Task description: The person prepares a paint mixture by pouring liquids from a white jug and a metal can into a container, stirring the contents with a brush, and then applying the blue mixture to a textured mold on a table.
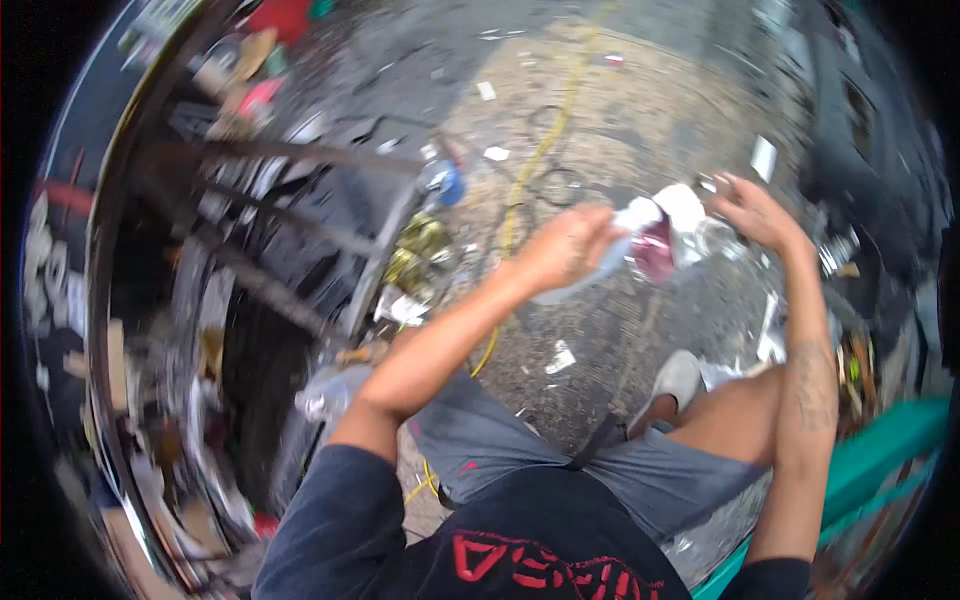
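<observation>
Both of my hands are raised in front of me over the littered ground, smeared by motion. My left hand point(572, 243) is closed at the end of a white object point(637, 214); a pale, see-through piece of plastic point(598, 262) shows just below the hand. My right hand point(757, 212) has its fingers bent beside a white rounded item point(679, 208), with a small shiny thing at the fingertips; what it grips is too blurred to name. Between the hands are a clear container point(716, 239) and a dark pink, see-through piece point(653, 252), perhaps a bottle part.
A dark metal frame point(300, 150) holding mixed scrap stands on the left. A yellow cable point(541, 150) runs across the ground. Near the frame lie a blue item point(446, 184) and yellowish plastic point(420, 245). A green edge point(885, 452) is at lower right, a dark bulky shape point(868, 150) above.
</observation>
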Demonstrator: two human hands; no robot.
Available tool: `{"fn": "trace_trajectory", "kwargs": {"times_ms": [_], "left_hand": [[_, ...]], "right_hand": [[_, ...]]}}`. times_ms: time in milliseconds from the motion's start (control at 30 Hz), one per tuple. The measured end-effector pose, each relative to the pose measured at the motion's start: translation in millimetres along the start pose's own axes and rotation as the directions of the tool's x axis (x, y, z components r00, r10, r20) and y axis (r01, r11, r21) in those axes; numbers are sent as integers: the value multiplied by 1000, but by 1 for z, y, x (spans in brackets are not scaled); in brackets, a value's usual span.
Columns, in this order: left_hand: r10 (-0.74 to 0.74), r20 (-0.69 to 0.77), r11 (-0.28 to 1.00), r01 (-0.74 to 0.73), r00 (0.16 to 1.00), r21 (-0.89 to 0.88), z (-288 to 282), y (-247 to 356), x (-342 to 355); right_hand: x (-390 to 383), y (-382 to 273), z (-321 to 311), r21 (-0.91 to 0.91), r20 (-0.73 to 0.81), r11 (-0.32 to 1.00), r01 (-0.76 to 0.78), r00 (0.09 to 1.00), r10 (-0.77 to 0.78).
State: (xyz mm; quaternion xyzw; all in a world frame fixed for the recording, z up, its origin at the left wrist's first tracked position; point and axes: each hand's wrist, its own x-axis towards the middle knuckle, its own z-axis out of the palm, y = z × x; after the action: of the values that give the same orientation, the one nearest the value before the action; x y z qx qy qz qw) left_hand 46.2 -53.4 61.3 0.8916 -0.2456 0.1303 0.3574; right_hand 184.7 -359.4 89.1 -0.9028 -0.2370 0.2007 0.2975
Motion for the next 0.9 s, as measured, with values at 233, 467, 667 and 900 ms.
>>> {"fn": "trace_trajectory", "kwargs": {"times_ms": [233,467,667,900], "left_hand": [[-190,-165,976,168,968,-141,22,-14,-58],[-497,-314,843,366,809,-394,-9,-28,-129],[-631,-504,774,516,589,-367,-108,-41,-193],[-627,-689,645,739,364,-196,-198,-90,-290]], "right_hand": [[-1,-11,6,91,3,996,-24,1000,23],[1,-9,5,193,18,978,-84,996,82],[-4,25,-8,95,0,992,-77,997,78],[-4,21,-5,81,-57,993,-91,994,96]]}}
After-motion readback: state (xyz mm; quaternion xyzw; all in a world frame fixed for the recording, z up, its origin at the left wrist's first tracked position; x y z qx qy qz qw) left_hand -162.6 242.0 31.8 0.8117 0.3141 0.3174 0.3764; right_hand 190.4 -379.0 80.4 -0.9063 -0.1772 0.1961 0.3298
